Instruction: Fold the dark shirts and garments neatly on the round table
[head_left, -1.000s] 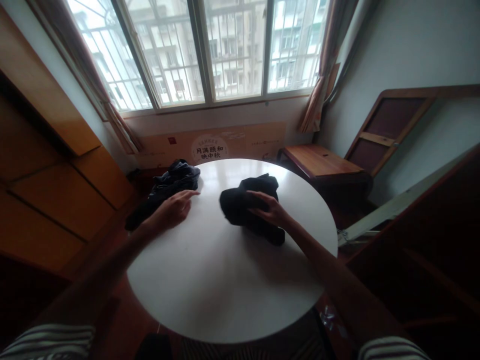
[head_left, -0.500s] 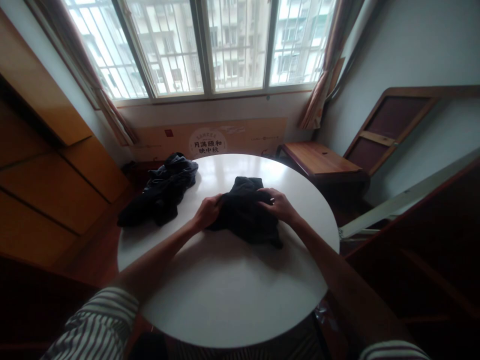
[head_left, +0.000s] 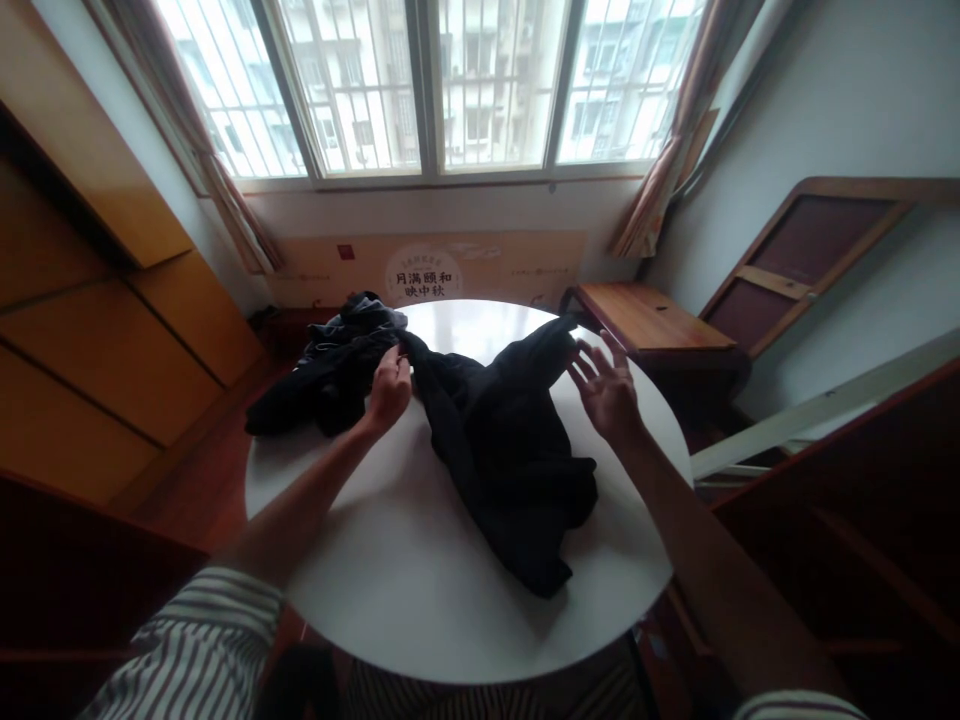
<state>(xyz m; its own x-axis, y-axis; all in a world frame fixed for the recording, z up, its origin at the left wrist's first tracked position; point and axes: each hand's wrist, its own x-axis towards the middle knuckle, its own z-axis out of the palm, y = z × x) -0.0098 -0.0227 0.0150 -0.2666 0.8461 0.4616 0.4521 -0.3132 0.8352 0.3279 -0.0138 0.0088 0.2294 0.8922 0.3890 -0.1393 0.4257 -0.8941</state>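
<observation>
A black garment [head_left: 510, 430] is spread loosely over the white round table [head_left: 397, 590], its lower end hanging toward the near edge. Whether it is a top or trousers I cannot tell. My left hand [head_left: 390, 388] pinches its upper left corner, slightly raised beside the clothes pile. At the upper right end of the cloth, my right hand [head_left: 609, 390] has its fingers spread, very close to the fabric; the frame does not show clearly whether they touch. A pile of dark clothes [head_left: 322, 375], black and grey-blue, lies on the table's left side.
Beyond the table's right rim stands a low wooden table [head_left: 660, 318]. Yellow-brown cabinets [head_left: 112, 360] line the left wall. A printed cardboard panel [head_left: 480, 265] leans under the barred window [head_left: 487, 90]. Dark wooden furniture [head_left: 862, 520] fills the lower right.
The bunched black garment has been opened out wider across the table. My left hand moved left and up with its corner; my right hand moved right and its fingers spread.
</observation>
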